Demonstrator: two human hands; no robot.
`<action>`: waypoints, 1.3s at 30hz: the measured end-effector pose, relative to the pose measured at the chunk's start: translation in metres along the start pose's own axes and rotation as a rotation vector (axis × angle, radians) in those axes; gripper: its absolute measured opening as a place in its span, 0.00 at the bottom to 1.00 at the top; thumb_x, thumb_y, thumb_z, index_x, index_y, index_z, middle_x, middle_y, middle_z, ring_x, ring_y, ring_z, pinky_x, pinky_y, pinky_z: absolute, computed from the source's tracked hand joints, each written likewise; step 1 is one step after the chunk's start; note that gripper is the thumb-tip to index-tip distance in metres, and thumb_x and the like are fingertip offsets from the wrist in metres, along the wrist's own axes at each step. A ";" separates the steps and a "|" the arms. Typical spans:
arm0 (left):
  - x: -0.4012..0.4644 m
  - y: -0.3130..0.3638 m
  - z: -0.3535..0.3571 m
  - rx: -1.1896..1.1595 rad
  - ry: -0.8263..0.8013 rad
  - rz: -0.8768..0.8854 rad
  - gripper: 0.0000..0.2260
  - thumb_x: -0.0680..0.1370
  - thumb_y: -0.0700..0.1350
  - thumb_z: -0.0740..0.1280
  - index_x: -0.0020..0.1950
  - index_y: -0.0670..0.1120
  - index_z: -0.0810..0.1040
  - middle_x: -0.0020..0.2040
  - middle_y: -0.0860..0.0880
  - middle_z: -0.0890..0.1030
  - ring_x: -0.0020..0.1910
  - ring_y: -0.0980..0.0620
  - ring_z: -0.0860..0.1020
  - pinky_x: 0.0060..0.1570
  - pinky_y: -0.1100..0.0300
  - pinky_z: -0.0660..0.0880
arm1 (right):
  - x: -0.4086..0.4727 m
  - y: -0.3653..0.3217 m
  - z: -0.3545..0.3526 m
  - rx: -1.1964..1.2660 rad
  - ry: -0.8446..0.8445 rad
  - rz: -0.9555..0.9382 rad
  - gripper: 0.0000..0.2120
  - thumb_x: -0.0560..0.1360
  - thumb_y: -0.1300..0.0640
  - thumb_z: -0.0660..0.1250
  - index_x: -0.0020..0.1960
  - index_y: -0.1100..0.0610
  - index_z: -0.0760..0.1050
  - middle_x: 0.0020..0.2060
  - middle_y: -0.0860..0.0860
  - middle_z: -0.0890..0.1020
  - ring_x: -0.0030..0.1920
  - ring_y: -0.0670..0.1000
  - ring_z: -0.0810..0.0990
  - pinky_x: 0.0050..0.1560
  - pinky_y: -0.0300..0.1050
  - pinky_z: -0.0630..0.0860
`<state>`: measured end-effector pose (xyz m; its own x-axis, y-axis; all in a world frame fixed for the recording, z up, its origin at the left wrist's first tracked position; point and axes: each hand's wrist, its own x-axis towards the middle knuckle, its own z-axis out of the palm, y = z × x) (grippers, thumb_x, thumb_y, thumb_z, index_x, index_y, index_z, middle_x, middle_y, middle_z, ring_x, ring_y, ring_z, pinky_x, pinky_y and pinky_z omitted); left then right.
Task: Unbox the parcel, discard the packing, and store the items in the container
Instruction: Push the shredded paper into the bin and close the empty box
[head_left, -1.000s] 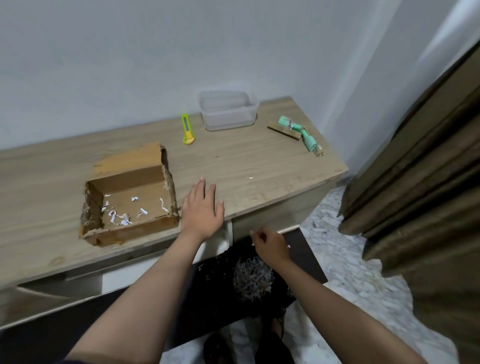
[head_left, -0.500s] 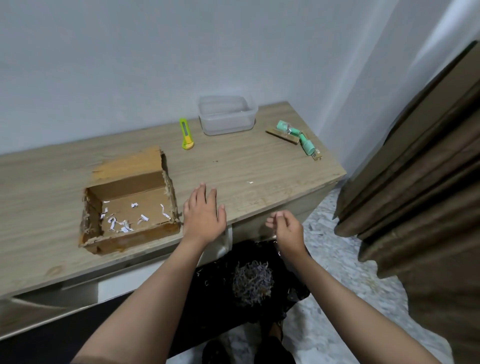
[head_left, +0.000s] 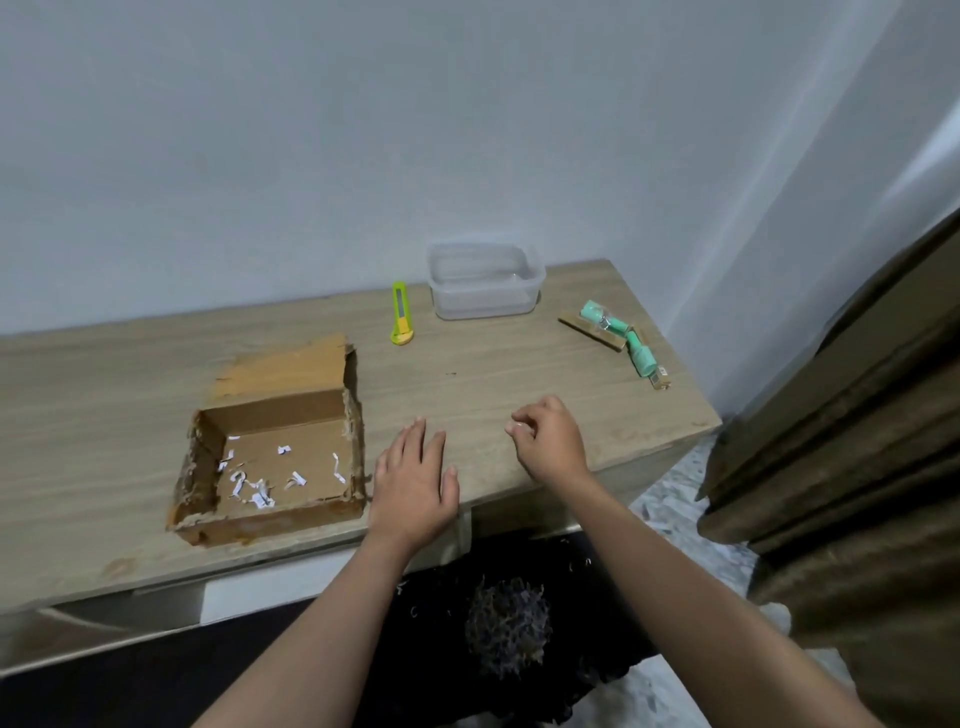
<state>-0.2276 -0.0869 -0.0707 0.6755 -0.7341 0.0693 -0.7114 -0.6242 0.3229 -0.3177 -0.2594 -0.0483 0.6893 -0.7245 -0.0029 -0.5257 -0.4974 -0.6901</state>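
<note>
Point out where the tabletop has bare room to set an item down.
Bare wood lies left of the cardboard box, and between the yellow cutter and the green-wrapped items. The near edge is crowded by the left hand and right hand.

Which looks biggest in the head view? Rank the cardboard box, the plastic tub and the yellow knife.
1. cardboard box, though it sits nearer the camera
2. plastic tub
3. yellow knife, clearly smallest
</note>
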 end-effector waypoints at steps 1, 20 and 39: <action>0.000 0.000 0.001 0.004 0.002 -0.005 0.24 0.75 0.55 0.52 0.68 0.47 0.69 0.71 0.42 0.67 0.70 0.42 0.65 0.66 0.43 0.64 | 0.002 0.001 0.000 0.021 -0.001 -0.005 0.08 0.73 0.57 0.68 0.49 0.61 0.80 0.48 0.55 0.76 0.44 0.50 0.76 0.50 0.41 0.74; 0.000 0.002 0.001 -0.026 0.044 -0.002 0.24 0.74 0.54 0.54 0.66 0.45 0.71 0.70 0.41 0.70 0.69 0.40 0.67 0.65 0.43 0.67 | -0.080 0.044 0.001 0.133 -0.008 -0.203 0.05 0.73 0.60 0.67 0.38 0.59 0.74 0.34 0.50 0.76 0.36 0.48 0.73 0.38 0.39 0.68; -0.063 0.007 -0.051 -0.558 0.235 0.016 0.13 0.74 0.43 0.58 0.55 0.43 0.77 0.53 0.48 0.79 0.54 0.50 0.76 0.58 0.64 0.69 | -0.099 -0.003 0.026 0.278 0.008 -0.093 0.10 0.70 0.65 0.69 0.35 0.52 0.76 0.24 0.44 0.72 0.27 0.41 0.73 0.30 0.29 0.67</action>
<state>-0.2653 -0.0319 -0.0245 0.7354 -0.6238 0.2648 -0.5560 -0.3319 0.7621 -0.3712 -0.1733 -0.0646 0.7236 -0.6862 0.0742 -0.3031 -0.4125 -0.8590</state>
